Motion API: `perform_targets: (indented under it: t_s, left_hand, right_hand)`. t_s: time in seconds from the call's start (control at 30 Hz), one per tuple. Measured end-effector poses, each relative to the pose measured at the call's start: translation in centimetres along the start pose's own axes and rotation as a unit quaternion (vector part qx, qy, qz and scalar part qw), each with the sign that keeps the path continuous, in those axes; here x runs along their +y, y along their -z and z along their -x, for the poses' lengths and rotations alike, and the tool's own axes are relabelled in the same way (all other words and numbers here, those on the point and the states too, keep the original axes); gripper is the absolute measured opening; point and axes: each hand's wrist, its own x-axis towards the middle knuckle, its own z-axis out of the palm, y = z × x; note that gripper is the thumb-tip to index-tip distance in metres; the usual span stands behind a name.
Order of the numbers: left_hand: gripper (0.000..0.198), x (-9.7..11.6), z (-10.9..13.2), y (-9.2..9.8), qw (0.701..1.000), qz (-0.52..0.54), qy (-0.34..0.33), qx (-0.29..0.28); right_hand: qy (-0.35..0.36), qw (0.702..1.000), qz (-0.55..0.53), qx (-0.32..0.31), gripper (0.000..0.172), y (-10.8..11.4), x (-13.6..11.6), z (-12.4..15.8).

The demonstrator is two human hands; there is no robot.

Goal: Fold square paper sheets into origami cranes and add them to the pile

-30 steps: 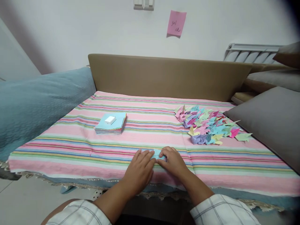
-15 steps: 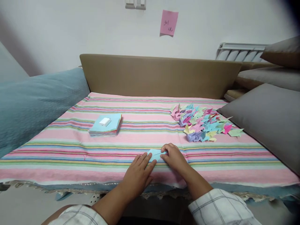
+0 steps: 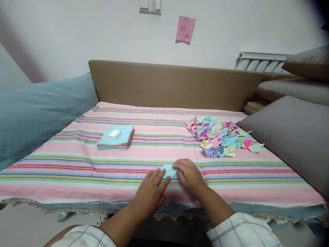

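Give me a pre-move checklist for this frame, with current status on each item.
1. Left hand on the small blue paper: ok, at its left side.
2. Right hand at the paper's right end: ok; pinching or pressing, cannot tell.
3. Paper lying on the striped cloth: ok.
4. Fold edges lined up: cannot tell, too small and partly covered.
5. White block resting on the paper stack: ok.
6. Folded paper pieces apart from both hands: ok, beyond the right hand.

Left fingers (image 3: 161,174) and right fingers (image 3: 178,166) on a blue folded paper (image 3: 168,169) atop striped cloth (image 3: 159,147), paper stack (image 3: 125,134) farther left.
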Motion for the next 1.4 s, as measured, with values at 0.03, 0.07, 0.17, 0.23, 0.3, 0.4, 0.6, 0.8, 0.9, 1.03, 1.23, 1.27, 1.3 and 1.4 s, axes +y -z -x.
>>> perform_targets:
  t_s: [0.03, 0.07, 0.17, 0.23, 0.3, 0.4, 0.6, 0.8, 0.9, 1.03, 1.23, 1.27, 1.3, 1.4]
  left_hand:
    - [0.057, 0.0, 0.0, 0.0, 1.0, 0.001, 0.003, 0.0]
    - [0.057, 0.0, 0.0, 0.1, 1.0, 0.002, 0.006, -0.001]
    - [0.058, 0.1, -0.1, 0.2, 1.0, 0.001, 0.014, -0.002]
    - [0.059, 0.2, -0.1, 0.2, 1.0, -0.002, 0.014, 0.001]
    - [0.06, 0.3, -0.1, 0.2, 1.0, -0.004, 0.014, 0.003]
    - [0.058, 0.5, -0.1, 0.3, 1.0, -0.006, 0.021, 0.0]
    - [0.057, 0.5, -0.2, 0.2, 1.0, 0.005, 0.029, 0.001]
    - [0.06, 0.5, -0.1, 0.1, 0.999, 0.008, 0.04, 0.01]
    - [0.058, 0.4, -0.1, 0.0, 0.999, 0.002, 0.035, 0.01]
    - [0.059, 0.4, -0.1, 0.1, 1.0, -0.001, 0.03, 0.009]
    - [0.058, 0.3, -0.2, 0.3, 0.999, 0.004, 0.031, 0.006]
    - [0.058, 0.4, -0.2, 0.3, 0.999, 0.004, 0.031, 0.008]
    - [0.058, 0.4, -0.2, 0.3, 0.999, 0.005, 0.031, 0.009]
    - [0.058, 0.4, -0.2, 0.4, 1.0, 0.005, 0.029, 0.01]
  right_hand:
    - [0.007, 1.0, 0.003, -0.02, 0.029, -0.6, -0.5, 0.0]
    - [0.002, 0.999, 0.014, -0.041, 0.03, -1.1, -0.8, 0.0]
    - [-0.035, 0.993, 0.059, -0.095, 0.03, -2.1, -1.4, -0.3]
    - [-0.061, 0.987, 0.087, -0.118, 0.031, -2.3, -1.6, -0.5]
    - [-0.079, 0.982, 0.108, -0.133, 0.033, -2.4, -1.8, -0.7]
    - [-0.095, 0.974, 0.134, -0.154, 0.035, -2.3, -2.2, -1.0]
    - [-0.097, 0.967, 0.159, -0.174, 0.037, -2.3, -2.5, -1.4]
    - [-0.119, 0.963, 0.182, -0.159, 0.037, -2.0, -2.4, -1.1]
    - [-0.129, 0.965, 0.181, -0.14, 0.037, -1.7, -1.9, -0.8]
    - [-0.137, 0.966, 0.184, -0.118, 0.037, -1.0, -0.9, -0.3]
    - [-0.154, 0.96, 0.2, -0.12, 0.036, 1.0, 0.9, 0.4]
    - [-0.161, 0.957, 0.208, -0.12, 0.035, 1.4, 1.1, 0.5]
    - [-0.171, 0.954, 0.217, -0.116, 0.035, 1.7, 1.3, 0.6]
    - [-0.18, 0.956, 0.217, -0.078, 0.035, 2.3, 1.0, 0.7]
